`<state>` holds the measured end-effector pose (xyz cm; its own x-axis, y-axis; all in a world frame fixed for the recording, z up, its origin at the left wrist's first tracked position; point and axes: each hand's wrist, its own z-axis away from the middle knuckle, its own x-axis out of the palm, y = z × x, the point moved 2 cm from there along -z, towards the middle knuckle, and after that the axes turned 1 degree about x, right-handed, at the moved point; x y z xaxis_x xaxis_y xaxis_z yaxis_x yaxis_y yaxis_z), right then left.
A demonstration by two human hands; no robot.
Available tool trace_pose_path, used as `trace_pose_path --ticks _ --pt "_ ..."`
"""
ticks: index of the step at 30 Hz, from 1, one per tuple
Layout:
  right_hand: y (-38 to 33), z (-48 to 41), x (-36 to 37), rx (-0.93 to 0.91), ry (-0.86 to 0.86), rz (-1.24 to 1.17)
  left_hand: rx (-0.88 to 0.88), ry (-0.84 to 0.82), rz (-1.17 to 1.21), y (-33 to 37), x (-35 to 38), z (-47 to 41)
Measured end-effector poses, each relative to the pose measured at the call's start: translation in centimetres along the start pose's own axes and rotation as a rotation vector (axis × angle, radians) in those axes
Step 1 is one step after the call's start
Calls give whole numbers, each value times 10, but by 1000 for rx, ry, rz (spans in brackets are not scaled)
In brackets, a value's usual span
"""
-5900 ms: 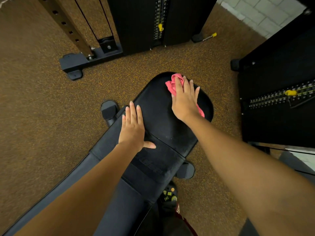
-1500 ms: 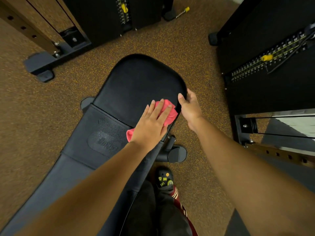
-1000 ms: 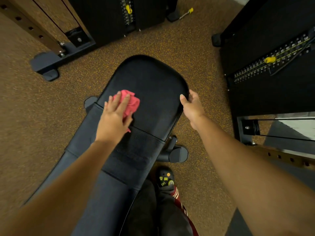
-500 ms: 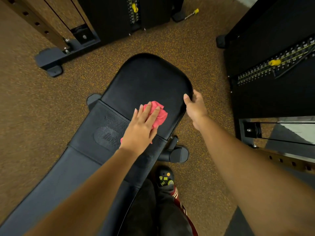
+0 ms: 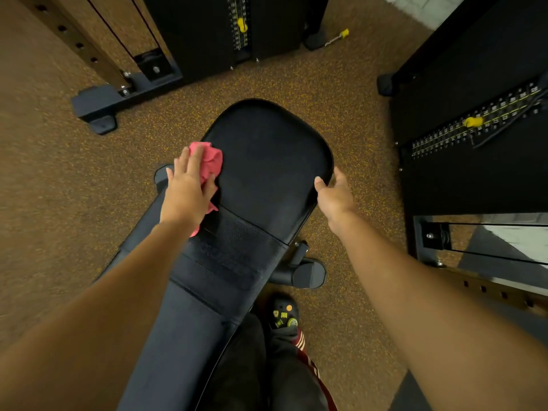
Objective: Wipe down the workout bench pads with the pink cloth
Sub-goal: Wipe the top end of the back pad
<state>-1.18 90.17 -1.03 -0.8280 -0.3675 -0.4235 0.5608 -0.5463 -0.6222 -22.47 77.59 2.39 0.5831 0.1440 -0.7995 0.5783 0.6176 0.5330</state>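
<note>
The black workout bench runs from lower left to the middle of the head view, ending in a rounded seat pad [image 5: 268, 161] beyond a textured band [image 5: 234, 253]. My left hand [image 5: 188, 191] lies flat, fingers straight, pressing the crumpled pink cloth [image 5: 212, 160] against the seat pad's left edge. My right hand [image 5: 336, 195] grips the pad's right edge, with the thumb on top and the fingers curled round the rim.
Black weight-stack machines [image 5: 237, 28] [image 5: 474, 126] with yellow pins stand ahead and to the right. A rack foot [image 5: 98, 108] sits on the speckled brown floor at upper left. A bench support foot [image 5: 308, 272] sticks out right, near my shoe [image 5: 283, 314].
My left hand has swept the pink cloth leftward across the seat pad to its left edge, after earlier left-right passes. My right hand has stayed on the pad's right rim.
</note>
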Motion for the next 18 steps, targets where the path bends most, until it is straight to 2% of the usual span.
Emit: trace_pose_path --ticks 4,8,11,14,18 --pt "-13 27 3 -98 105 182 -263 147 328 -4 -16 3" --pt "-31 62 19 -264 21 191 -324 161 544 8 -31 23" --pt "-43 91 34 -222 -175 29 -416 125 863 27 -38 48" --pt "-56 122 42 -68 -443 -116 -504 24 1135 46 -49 78" --pt "-72 166 43 3 -775 -136 -419 -108 1247 58 -74 116"
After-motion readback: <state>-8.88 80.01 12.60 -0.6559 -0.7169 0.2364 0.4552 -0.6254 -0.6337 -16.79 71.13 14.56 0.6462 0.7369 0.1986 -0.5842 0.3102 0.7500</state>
